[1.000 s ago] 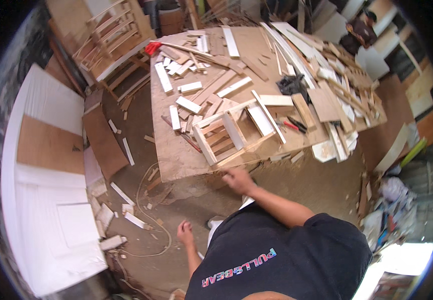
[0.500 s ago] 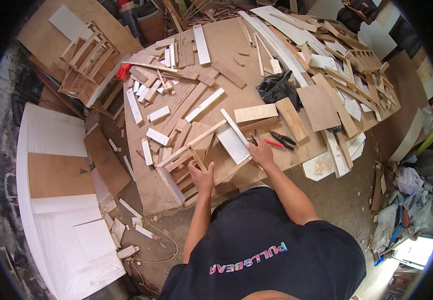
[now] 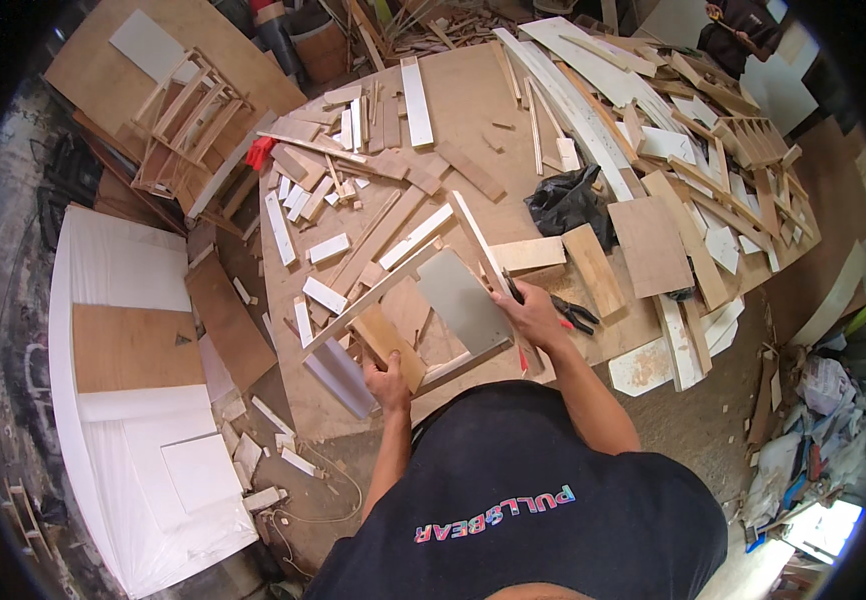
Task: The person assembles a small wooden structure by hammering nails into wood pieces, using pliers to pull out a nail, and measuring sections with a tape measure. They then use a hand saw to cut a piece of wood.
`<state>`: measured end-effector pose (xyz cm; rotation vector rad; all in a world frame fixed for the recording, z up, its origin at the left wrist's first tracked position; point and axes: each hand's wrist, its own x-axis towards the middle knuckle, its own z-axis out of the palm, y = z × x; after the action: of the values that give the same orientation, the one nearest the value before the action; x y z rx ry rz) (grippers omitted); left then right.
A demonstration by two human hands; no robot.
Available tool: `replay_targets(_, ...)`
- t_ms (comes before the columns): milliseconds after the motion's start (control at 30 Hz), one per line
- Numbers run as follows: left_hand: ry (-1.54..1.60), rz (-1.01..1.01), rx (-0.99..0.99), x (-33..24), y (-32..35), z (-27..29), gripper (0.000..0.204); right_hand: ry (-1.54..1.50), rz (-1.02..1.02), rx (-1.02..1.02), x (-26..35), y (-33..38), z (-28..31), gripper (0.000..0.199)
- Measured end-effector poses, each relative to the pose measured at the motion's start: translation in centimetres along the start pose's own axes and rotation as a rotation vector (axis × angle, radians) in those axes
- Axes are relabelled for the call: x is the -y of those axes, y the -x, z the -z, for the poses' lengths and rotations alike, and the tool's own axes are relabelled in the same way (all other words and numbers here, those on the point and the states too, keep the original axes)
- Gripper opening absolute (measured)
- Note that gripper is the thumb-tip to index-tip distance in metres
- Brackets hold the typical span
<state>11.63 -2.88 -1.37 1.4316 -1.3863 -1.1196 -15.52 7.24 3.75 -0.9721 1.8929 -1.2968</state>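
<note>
A rectangular wooden frame (image 3: pixel 480 240) is raised and tilted above the near edge of the table. My left hand (image 3: pixel 389 384) is closed round a pale wooden crosspiece (image 3: pixel 385 340) inside it, thumb on its face. At the other end my right hand (image 3: pixel 531 312) grips the frame's end rail. Something dark shows by the right fingers, too covered to name. A grey-white panel (image 3: pixel 459 303) fills the section beside the right hand. Just right of that hand lie black-handled pliers (image 3: pixel 579 314), with a bit of red beside them.
Scrap wood pieces (image 3: pixel 328 247) cover the table's left side. A black plastic bag (image 3: pixel 565 203) and a pile of boards (image 3: pixel 693 150) occupy the right. Slatted frames (image 3: pixel 188 130) stand at far left, near a white panel (image 3: pixel 128 430). Another person's hand (image 3: pixel 743 36) shows at the far right.
Both hands have lifted and tilted the frame off its earlier flat pose. Its panel now appears grey, and the tools beside the right hand are more covered.
</note>
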Motion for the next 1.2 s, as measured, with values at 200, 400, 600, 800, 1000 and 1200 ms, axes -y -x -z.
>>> replay_targets(200,0.485,-0.014,0.174,-5.3,-1.0,-1.3,0.046,-0.608,0.041,0.248,11.1,2.4,3.0,0.032)
replay_targets(400,0.886,0.207,0.484,-3.5,-2.2,-3.3,0.042,-0.698,0.058,0.482,14.5,2.4,-0.1,0.039)
replay_targets(600,1.343,0.390,0.724,-5.3,-1.6,-3.5,0.050,-0.594,0.004,0.453,14.3,1.9,-5.2,0.030)
replay_targets(800,1.710,0.344,0.799,-1.6,-1.8,-0.9,0.067,-0.510,-0.056,0.570,12.4,2.3,-9.6,0.029)
replay_targets(1000,1.178,0.206,0.432,-12.3,-1.2,6.7,0.076,-0.569,-0.057,0.573,12.2,2.3,-10.6,0.032)
replay_targets(1200,0.100,0.006,0.441,-17.1,-1.8,9.0,0.064,-0.520,-0.051,0.548,11.5,1.8,-11.7,0.038)
